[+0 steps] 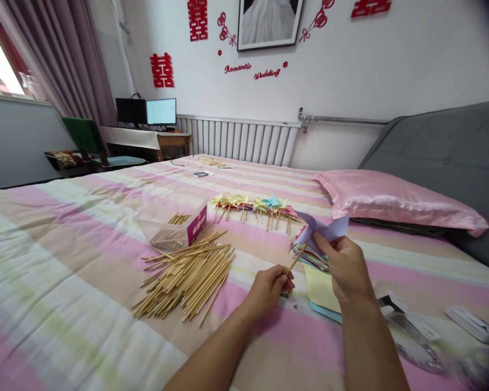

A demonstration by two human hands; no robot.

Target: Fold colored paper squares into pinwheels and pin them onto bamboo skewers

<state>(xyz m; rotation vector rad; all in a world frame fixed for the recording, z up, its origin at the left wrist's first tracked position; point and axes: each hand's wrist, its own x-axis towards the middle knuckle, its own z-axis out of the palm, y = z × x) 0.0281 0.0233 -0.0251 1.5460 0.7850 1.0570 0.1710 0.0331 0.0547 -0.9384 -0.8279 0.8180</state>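
My left hand [269, 288] is closed around a thin wooden stick [296, 259], which slants up to the right. A purple paper pinwheel [328, 229] is pinched between the thumb and fingers of my right hand [345, 263]. The stick's upper end reaches close to the pinwheel; whether the two are joined I cannot tell. Just beneath my hands lie a stack of coloured paper [313, 258] and some yellow sheets [320, 287] over blue ones. Farther back, several finished pinwheels on sticks [252, 204] rest in a row.
Left of my hands is a big pile of wooden sticks [187, 277], beside a clear plastic box [177, 231] with more sticks. On the right are a pink pillow [395, 201] and clear plastic packaging [415, 326]. Everything lies on a striped bedspread [85, 260].
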